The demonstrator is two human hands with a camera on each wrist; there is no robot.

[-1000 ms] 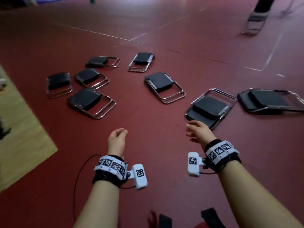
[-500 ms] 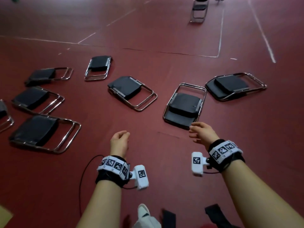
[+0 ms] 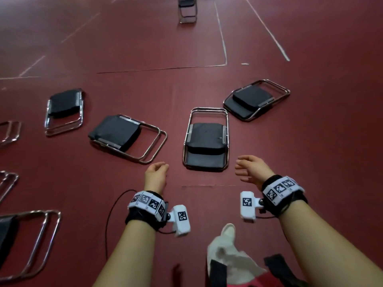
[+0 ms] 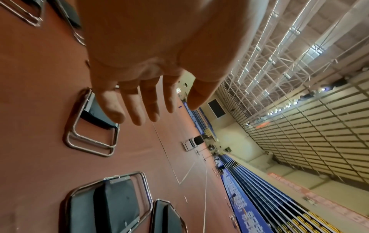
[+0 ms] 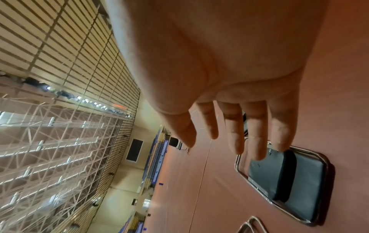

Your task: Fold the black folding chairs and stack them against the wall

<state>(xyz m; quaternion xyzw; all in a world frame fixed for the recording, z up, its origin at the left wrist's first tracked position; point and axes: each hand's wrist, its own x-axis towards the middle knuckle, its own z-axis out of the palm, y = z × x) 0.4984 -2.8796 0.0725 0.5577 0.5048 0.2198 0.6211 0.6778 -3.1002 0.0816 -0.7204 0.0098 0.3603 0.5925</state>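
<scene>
Head view shows both hands empty with fingers loosely spread, the left hand [image 3: 155, 175] and right hand [image 3: 251, 169] flanking the near end of a folded black chair [image 3: 206, 141] lying flat on the red floor [image 3: 310, 141], apart from it. The step in hand looks like reaching for this chair; next, the fingers would need to close round its chrome frame [image 3: 207, 110] and lift. Other folded chairs [image 3: 126, 135] lie left and far right; no wall stack shows.
</scene>
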